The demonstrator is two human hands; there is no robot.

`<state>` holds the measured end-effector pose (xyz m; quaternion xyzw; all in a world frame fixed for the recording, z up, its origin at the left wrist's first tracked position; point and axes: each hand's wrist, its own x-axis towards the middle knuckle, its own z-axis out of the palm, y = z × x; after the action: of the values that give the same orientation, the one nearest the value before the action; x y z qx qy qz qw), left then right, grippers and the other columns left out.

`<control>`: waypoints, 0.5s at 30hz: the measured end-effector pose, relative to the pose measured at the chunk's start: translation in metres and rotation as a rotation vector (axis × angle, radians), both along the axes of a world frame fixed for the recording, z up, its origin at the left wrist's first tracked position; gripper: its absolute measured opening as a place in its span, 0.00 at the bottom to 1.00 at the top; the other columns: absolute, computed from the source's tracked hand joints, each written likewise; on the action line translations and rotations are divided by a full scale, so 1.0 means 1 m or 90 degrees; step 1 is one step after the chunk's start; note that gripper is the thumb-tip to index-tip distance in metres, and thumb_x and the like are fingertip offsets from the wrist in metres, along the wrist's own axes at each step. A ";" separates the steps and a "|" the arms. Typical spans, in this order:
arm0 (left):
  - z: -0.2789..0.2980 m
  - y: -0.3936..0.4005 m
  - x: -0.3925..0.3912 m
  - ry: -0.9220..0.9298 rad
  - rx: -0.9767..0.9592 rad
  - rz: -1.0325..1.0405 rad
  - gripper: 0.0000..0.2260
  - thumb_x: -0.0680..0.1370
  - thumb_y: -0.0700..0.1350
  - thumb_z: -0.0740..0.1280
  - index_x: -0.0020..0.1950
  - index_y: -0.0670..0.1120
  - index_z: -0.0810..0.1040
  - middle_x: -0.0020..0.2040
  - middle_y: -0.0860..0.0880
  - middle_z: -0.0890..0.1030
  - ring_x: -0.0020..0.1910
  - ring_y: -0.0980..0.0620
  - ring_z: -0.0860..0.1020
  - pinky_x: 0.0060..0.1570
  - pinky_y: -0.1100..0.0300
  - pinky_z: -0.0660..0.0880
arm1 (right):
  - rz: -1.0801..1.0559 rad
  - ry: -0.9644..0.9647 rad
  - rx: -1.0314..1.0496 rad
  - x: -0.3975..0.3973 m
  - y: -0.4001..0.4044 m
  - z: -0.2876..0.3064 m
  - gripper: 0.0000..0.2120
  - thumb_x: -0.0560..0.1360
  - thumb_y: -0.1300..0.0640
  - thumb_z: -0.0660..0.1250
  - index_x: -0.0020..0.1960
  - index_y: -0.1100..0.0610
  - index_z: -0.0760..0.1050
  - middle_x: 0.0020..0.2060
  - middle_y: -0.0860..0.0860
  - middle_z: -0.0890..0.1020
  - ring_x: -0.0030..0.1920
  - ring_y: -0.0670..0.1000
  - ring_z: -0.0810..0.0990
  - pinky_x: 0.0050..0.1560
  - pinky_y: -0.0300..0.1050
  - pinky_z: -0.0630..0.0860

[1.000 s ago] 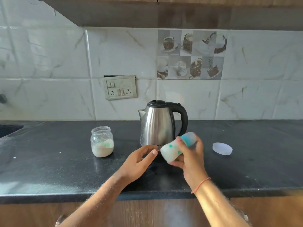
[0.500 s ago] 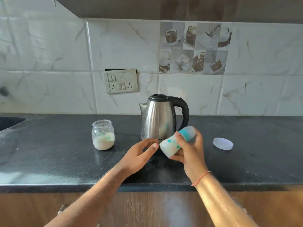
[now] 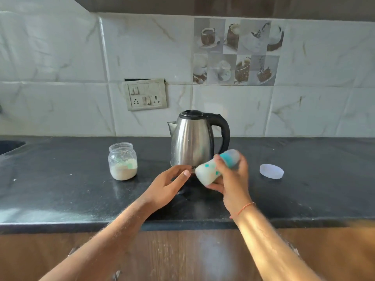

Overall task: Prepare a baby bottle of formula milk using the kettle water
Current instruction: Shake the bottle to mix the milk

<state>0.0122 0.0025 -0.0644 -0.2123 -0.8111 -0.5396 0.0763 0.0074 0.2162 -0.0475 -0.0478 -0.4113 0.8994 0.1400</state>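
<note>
The baby bottle (image 3: 215, 169) is gripped in the right hand (image 3: 231, 179), tilted, base toward eight o'clock, held above the counter (image 3: 60, 189) in front of the kettle (image 3: 192, 142). The left hand (image 3: 168, 187) is kept loosely spread at the bottle's nine o'clock, holding nothing. At ten o'clock the formula jar (image 3: 122, 161) is seen uncapped; at three o'clock, the lid (image 3: 271, 171).
</note>
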 end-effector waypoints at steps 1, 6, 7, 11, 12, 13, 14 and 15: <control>0.000 -0.001 -0.001 0.001 -0.012 0.009 0.29 0.81 0.72 0.61 0.75 0.56 0.80 0.69 0.62 0.83 0.67 0.69 0.79 0.57 0.76 0.75 | -0.104 0.028 -0.060 -0.002 0.005 -0.002 0.31 0.78 0.53 0.80 0.74 0.46 0.66 0.67 0.55 0.79 0.62 0.63 0.86 0.43 0.64 0.88; -0.001 -0.001 -0.002 -0.012 -0.025 0.010 0.34 0.76 0.76 0.59 0.74 0.58 0.80 0.68 0.63 0.83 0.67 0.67 0.79 0.62 0.70 0.76 | 0.057 -0.014 -0.012 0.004 0.004 0.000 0.31 0.77 0.53 0.81 0.73 0.41 0.69 0.65 0.56 0.81 0.59 0.62 0.88 0.43 0.63 0.87; 0.000 -0.002 -0.003 -0.009 -0.027 0.011 0.35 0.75 0.76 0.59 0.74 0.58 0.80 0.68 0.64 0.83 0.67 0.68 0.79 0.61 0.71 0.75 | 0.043 -0.018 -0.010 0.001 0.002 0.001 0.31 0.76 0.54 0.81 0.73 0.42 0.70 0.64 0.56 0.82 0.59 0.62 0.88 0.42 0.63 0.87; -0.002 -0.001 -0.004 -0.015 -0.020 0.014 0.35 0.76 0.77 0.59 0.74 0.59 0.80 0.68 0.64 0.83 0.68 0.68 0.78 0.68 0.66 0.73 | -0.143 0.017 -0.122 -0.007 0.014 -0.002 0.34 0.79 0.54 0.78 0.76 0.45 0.63 0.68 0.55 0.78 0.64 0.64 0.85 0.44 0.62 0.88; -0.002 -0.001 -0.004 -0.013 -0.023 0.012 0.33 0.76 0.76 0.60 0.74 0.59 0.80 0.68 0.64 0.83 0.69 0.67 0.79 0.69 0.64 0.74 | -0.061 0.015 -0.023 -0.001 0.007 0.001 0.32 0.79 0.54 0.79 0.75 0.43 0.65 0.66 0.55 0.79 0.61 0.63 0.87 0.44 0.63 0.87; -0.003 -0.001 -0.005 -0.014 -0.021 0.011 0.32 0.77 0.75 0.60 0.73 0.58 0.81 0.67 0.63 0.84 0.68 0.66 0.80 0.70 0.62 0.75 | 0.054 -0.002 0.013 0.005 0.002 0.000 0.31 0.78 0.53 0.79 0.74 0.41 0.68 0.65 0.55 0.81 0.59 0.62 0.88 0.43 0.63 0.87; -0.003 -0.001 -0.005 -0.015 -0.019 0.010 0.32 0.78 0.75 0.60 0.73 0.58 0.81 0.67 0.63 0.84 0.68 0.65 0.80 0.70 0.62 0.75 | 0.069 -0.016 0.037 0.005 0.000 -0.001 0.30 0.77 0.54 0.80 0.73 0.41 0.70 0.63 0.55 0.82 0.58 0.61 0.88 0.42 0.62 0.87; -0.002 -0.001 -0.005 -0.012 -0.022 0.012 0.32 0.78 0.75 0.61 0.74 0.58 0.80 0.68 0.63 0.84 0.68 0.66 0.80 0.70 0.62 0.75 | 0.028 -0.001 0.034 0.002 -0.001 0.000 0.29 0.77 0.54 0.80 0.72 0.43 0.70 0.63 0.55 0.82 0.59 0.61 0.88 0.41 0.62 0.87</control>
<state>0.0075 0.0014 -0.0665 -0.2009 -0.8230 -0.5267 0.0700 0.0092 0.2149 -0.0473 -0.0356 -0.4361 0.8910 0.1210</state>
